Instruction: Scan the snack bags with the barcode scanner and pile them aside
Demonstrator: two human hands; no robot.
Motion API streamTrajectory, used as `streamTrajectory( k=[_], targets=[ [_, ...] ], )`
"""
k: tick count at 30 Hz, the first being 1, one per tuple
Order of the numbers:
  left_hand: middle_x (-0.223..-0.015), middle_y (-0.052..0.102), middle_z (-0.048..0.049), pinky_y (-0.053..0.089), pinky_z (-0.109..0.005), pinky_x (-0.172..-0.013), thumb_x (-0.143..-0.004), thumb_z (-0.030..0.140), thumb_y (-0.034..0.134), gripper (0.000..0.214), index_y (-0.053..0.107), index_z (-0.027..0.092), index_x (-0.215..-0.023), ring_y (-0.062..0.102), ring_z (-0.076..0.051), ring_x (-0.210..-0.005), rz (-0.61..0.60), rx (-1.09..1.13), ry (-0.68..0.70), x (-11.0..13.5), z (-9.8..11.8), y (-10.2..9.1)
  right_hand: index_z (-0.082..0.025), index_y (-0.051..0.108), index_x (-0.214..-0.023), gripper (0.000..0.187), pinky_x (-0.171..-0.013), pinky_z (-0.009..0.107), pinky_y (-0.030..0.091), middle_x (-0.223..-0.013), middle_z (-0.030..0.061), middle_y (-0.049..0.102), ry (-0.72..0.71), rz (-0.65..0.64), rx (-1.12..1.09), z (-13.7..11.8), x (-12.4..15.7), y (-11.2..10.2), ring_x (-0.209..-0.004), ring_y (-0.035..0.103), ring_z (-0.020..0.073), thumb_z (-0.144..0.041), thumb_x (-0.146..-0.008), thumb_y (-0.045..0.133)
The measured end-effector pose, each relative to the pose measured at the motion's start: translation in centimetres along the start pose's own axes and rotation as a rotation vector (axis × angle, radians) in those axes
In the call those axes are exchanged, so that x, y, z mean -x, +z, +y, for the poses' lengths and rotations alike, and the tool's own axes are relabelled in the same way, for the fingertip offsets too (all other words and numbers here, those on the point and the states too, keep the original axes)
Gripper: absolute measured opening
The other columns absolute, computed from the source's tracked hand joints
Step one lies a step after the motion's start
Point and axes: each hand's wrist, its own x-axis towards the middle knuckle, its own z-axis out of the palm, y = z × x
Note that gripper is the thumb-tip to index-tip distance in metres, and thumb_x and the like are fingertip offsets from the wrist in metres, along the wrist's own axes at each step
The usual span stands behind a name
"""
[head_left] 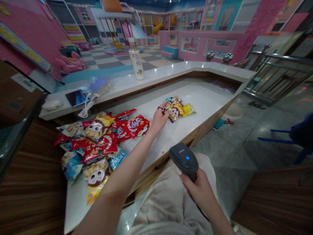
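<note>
My left hand (pixel 160 119), with a ring on one finger, reaches across the white counter top (pixel 156 143). Its fingertips meet the edge of a small pile of yellow snack packets (pixel 177 109), and I cannot tell whether they grip one. Nearer me, a large heap of red, yellow and blue snack packets (pixel 97 143) with cartoon faces lies to the left of that arm. My right hand (pixel 199 192) is closed around the handle of a dark grey handheld barcode scanner (pixel 184 160), held over my lap beyond the counter's edge. A blue light glows on the scanner.
A white bottle (pixel 136 60) stands on the raised white counter ledge (pixel 195 71), near a phone (pixel 76 98), a white cable (pixel 86 106) and a small white dish (pixel 52 104). Beyond lie a children's play area, metal railings (pixel 276 71) and a bucket (pixel 228 117).
</note>
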Motion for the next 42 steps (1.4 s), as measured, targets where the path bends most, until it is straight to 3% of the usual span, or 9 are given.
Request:
streamTrajectory(
  k=[3, 7, 13, 16, 20, 24, 28, 33, 42],
  targets=[
    [-0.145, 0.055, -0.019, 0.035, -0.039, -0.116, -0.088, 0.018, 0.056, 0.055, 0.051, 0.008, -0.143, 0.05, -0.027, -0.134, -0.018, -0.363, 0.153, -3.5, -1.1, 2.6, -0.019, 0.058, -0.077, 0.019, -0.043, 0.022, 0.038, -0.051, -0.0054, 0.051, 0.024, 0.012, 0.009, 0.2, 0.0, -0.3, -0.043, 0.047, 0.0127, -0.037, -0.085, 0.062],
    [-0.156, 0.046, -0.0128, 0.023, -0.05, -0.122, -0.092, 0.018, 0.05, 0.056, 0.048, 0.016, -0.148, 0.04, -0.029, -0.144, -0.092, -0.681, 0.168, -5.6, -2.5, 5.1, -0.019, 0.059, -0.075, 0.02, -0.042, 0.023, 0.037, -0.05, -0.0046, 0.052, 0.049, 0.026, 0.041, 0.1, 0.0, -0.9, -0.043, 0.048, 0.0131, -0.037, -0.083, 0.061],
    [-0.164, 0.032, -0.0127, 0.02, -0.054, -0.123, -0.094, 0.033, 0.052, 0.065, 0.039, 0.015, -0.154, 0.027, -0.032, -0.151, -0.17, -0.782, 0.144, -5.4, -2.3, 5.5, -0.018, 0.06, -0.074, 0.022, -0.044, 0.024, 0.038, -0.049, -0.0037, 0.052, 0.041, 0.032, 0.082, 0.2, -0.2, -1.2, -0.044, 0.049, 0.0141, -0.038, -0.083, 0.061],
    [-0.164, 0.032, -0.0128, 0.019, -0.052, -0.124, -0.093, 0.032, 0.052, 0.065, 0.038, 0.015, -0.154, 0.027, -0.031, -0.152, -0.131, -0.744, 0.211, -3.1, -0.8, 3.7, -0.019, 0.06, -0.075, 0.021, -0.043, 0.023, 0.038, -0.051, -0.0039, 0.053, 0.055, 0.02, 0.05, 0.2, -0.1, -0.9, -0.044, 0.05, 0.0139, -0.038, -0.082, 0.063],
    [-0.161, 0.037, -0.0147, 0.023, -0.049, -0.124, -0.092, 0.029, 0.053, 0.063, 0.04, 0.014, -0.152, 0.034, -0.028, -0.148, -0.064, -0.722, 0.246, 1.8, 0.2, -0.6, -0.019, 0.059, -0.075, 0.021, -0.042, 0.022, 0.038, -0.051, -0.0043, 0.053, 0.055, -0.012, 0.001, 0.0, 0.1, -0.4, -0.042, 0.05, 0.0131, -0.038, -0.082, 0.064],
    [-0.16, 0.038, -0.017, 0.028, -0.051, -0.121, -0.092, 0.031, 0.054, 0.063, 0.04, 0.015, -0.152, 0.036, -0.031, -0.147, 0.07, -0.813, 0.147, 5.6, -1.1, -6.1, -0.019, 0.059, -0.072, 0.021, -0.043, 0.022, 0.038, -0.051, -0.0041, 0.052, 0.003, -0.021, 0.02, -0.3, 0.2, -0.1, -0.044, 0.048, 0.0128, -0.036, -0.083, 0.062],
    [-0.161, 0.034, -0.0219, 0.027, -0.054, -0.121, -0.092, 0.039, 0.056, 0.069, 0.039, 0.011, -0.152, 0.034, -0.037, -0.148, 0.114, -0.973, 0.02, 7.1, -3.2, -10.0, -0.019, 0.059, -0.072, 0.019, -0.044, 0.023, 0.038, -0.051, -0.0042, 0.051, 0.016, -0.048, 0.014, -0.5, 0.4, 0.4, -0.045, 0.048, 0.0129, -0.035, -0.083, 0.062],
    [-0.159, 0.036, -0.0235, 0.027, -0.055, -0.119, -0.093, 0.043, 0.053, 0.07, 0.039, 0.009, -0.152, 0.036, -0.04, -0.146, 0.055, -1.049, -0.05, 7.3, -4.7, -11.4, -0.019, 0.059, -0.074, 0.018, -0.045, 0.023, 0.039, -0.052, -0.0045, 0.052, 0.03, -0.065, -0.002, -0.6, 0.6, 0.7, -0.045, 0.049, 0.013, -0.034, -0.083, 0.063],
    [-0.149, 0.049, -0.0235, 0.028, -0.059, -0.116, -0.094, 0.037, 0.052, 0.058, 0.047, 0.013, -0.147, 0.044, -0.04, -0.138, 0.121, -0.902, -0.012, 7.1, -5.0, -11.6, -0.02, 0.058, -0.074, 0.019, -0.045, 0.023, 0.038, -0.052, -0.0044, 0.052, 0.03, -0.053, -0.011, -0.8, 0.9, 0.4, -0.045, 0.049, 0.0133, -0.035, -0.084, 0.062]
  ],
)
